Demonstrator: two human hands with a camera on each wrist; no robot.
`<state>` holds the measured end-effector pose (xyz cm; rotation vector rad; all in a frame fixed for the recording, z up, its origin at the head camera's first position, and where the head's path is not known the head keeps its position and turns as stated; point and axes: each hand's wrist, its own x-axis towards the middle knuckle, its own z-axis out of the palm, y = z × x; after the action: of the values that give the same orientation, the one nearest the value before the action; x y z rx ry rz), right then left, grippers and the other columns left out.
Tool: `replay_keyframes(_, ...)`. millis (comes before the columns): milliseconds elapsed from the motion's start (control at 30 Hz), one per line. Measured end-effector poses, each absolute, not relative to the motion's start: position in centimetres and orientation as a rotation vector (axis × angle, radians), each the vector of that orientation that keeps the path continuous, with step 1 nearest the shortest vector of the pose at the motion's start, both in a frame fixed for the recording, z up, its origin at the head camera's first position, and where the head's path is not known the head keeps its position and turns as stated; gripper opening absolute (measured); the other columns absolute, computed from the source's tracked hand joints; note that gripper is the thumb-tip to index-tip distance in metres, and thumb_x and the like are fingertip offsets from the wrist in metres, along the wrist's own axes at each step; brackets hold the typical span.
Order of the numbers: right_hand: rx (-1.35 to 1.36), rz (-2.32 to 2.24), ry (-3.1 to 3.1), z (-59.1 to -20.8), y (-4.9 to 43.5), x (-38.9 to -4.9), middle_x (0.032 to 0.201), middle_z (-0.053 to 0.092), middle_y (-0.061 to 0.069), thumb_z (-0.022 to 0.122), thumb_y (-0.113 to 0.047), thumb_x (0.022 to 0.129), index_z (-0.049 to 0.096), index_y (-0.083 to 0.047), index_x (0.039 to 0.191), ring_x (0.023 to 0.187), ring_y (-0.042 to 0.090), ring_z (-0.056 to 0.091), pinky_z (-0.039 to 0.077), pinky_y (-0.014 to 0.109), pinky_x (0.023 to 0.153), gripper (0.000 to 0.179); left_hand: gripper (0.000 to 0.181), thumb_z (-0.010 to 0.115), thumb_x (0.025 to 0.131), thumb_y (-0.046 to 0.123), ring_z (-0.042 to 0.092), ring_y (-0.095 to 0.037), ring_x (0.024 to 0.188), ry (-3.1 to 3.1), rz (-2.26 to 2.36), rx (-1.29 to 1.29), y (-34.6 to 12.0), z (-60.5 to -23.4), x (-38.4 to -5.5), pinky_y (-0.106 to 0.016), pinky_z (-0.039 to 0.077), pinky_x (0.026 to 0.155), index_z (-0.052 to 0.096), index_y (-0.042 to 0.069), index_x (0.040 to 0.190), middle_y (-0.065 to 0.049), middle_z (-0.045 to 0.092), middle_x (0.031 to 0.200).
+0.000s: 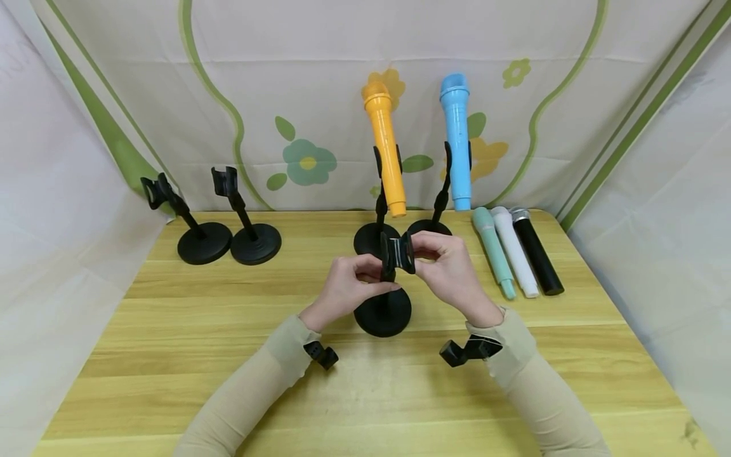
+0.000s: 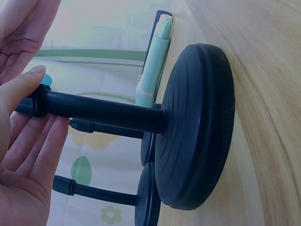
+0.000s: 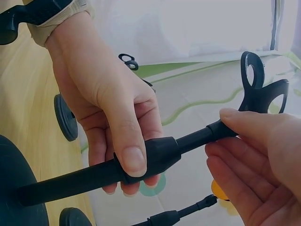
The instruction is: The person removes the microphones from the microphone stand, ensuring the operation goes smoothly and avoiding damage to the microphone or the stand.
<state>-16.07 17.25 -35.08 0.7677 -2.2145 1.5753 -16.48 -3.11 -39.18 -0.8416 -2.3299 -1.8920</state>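
Observation:
In the middle of the table a black microphone stand [image 1: 381, 318] stands upright on its round base [image 2: 195, 127], with a forked clip [image 3: 256, 89] at its top. My left hand [image 1: 347, 287] pinches the collar [image 3: 157, 155] partway up the pole, thumb on one side and fingers behind. Higher up, my right hand [image 1: 451, 274] holds the thin neck [image 3: 197, 140] just under the clip between thumb and fingers. No microphone sits in this clip.
Behind, two stands hold an orange microphone [image 1: 385, 146] and a blue microphone [image 1: 457, 139]. Mint [image 1: 493, 251], white [image 1: 516, 254] and black [image 1: 539, 254] microphones lie at the right. Two stands with bare clips [image 1: 205, 243] [image 1: 256, 244] are at back left, near the fabric wall [image 1: 342, 38].

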Motion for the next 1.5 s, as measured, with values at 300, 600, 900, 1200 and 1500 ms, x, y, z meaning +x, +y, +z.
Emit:
replay_keyframes(300, 0.763, 1.552, -2.227, -35.3, 17.3, -16.0, 0.09, 0.074, 0.002, 0.079, 0.008, 0.085, 0.079, -0.003, 0.094, 0.082, 0.018, 0.07, 0.06, 0.032, 0.081, 0.014, 0.019, 0.085, 0.082, 0.0, 0.073, -0.024, 0.08, -2.352, -1.888, -0.831, -3.1, -39.1, -16.3, -0.036, 0.062, 0.075, 0.076, 0.0, 0.098, -0.008, 0.075, 0.09)
replay_keyframes(600, 0.767, 1.527, -2.224, -35.5, 17.4, -16.0, 0.09, 0.074, 0.002, 0.08, 0.006, 0.085, 0.079, -0.003, 0.094, 0.082, 0.018, 0.071, 0.06, 0.031, 0.081, 0.013, 0.022, 0.088, 0.081, 0.011, 0.072, -0.017, 0.079, -2.319, -1.888, -0.878, -3.2, -42.0, -18.1, -0.033, 0.062, 0.072, 0.078, 0.007, 0.1, -0.003, 0.075, 0.091)
replay_keyframes(900, 0.792, 1.478, -2.262, -37.2, 17.6, -16.1, 0.088, 0.073, -0.001, 0.08, 0.005, 0.085, 0.079, -0.006, 0.093, 0.082, 0.017, 0.071, 0.06, 0.03, 0.08, 0.014, 0.021, 0.088, 0.082, 0.013, 0.073, -0.013, 0.078, -2.282, -1.878, -0.931, -3.2, -42.1, -18.2, -0.032, 0.062, 0.071, 0.077, 0.01, 0.099, 0.002, 0.075, 0.09)
replay_keyframes(1200, 0.796, 1.445, -2.258, -37.6, 17.5, -16.0, 0.088, 0.074, -0.003, 0.081, 0.006, 0.084, 0.079, -0.006, 0.093, 0.082, 0.016, 0.071, 0.061, 0.03, 0.078, 0.015, 0.021, 0.088, 0.082, 0.011, 0.072, -0.013, 0.078, -2.281, -1.871, -0.935, -3.2, -42.1, -18.2, -0.031, 0.062, 0.07, 0.077, 0.008, 0.099, 0.003, 0.075, 0.09)
replay_keyframes(1500, 0.815, 1.454, -2.247, -37.6, 17.5, -16.1, 0.089, 0.074, -0.002, 0.081, 0.007, 0.084, 0.079, -0.005, 0.094, 0.083, 0.017, 0.072, 0.061, 0.03, 0.079, 0.016, 0.02, 0.088, 0.082, 0.012, 0.072, -0.013, 0.078, -2.281, -1.871, -0.933, -3.3, -42.1, -18.3, -0.032, 0.062, 0.071, 0.076, 0.008, 0.099, 0.003, 0.074, 0.091)
